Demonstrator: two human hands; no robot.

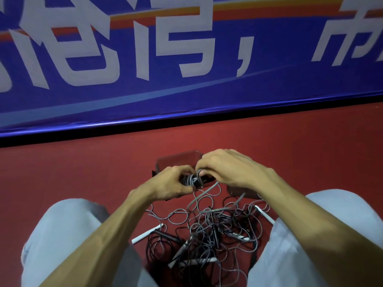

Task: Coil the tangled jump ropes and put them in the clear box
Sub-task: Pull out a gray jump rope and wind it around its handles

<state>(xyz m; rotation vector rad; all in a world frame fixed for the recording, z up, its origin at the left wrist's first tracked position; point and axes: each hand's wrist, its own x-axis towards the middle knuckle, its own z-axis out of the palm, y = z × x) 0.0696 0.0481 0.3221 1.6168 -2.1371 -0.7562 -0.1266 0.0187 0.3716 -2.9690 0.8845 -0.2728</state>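
Note:
A tangled pile of grey and black jump ropes with white and black handles lies on the red floor between my knees. My left hand grips a small bundle of black handles wound with grey rope. My right hand pinches the grey rope at the bundle, and the cord trails from it down into the pile. The clear box stands on the floor just beyond my hands, partly hidden by them.
A blue banner with large white characters runs along the wall beyond the box. My knees in light trousers flank the pile on both sides. A clear lid-like piece lies under my right wrist.

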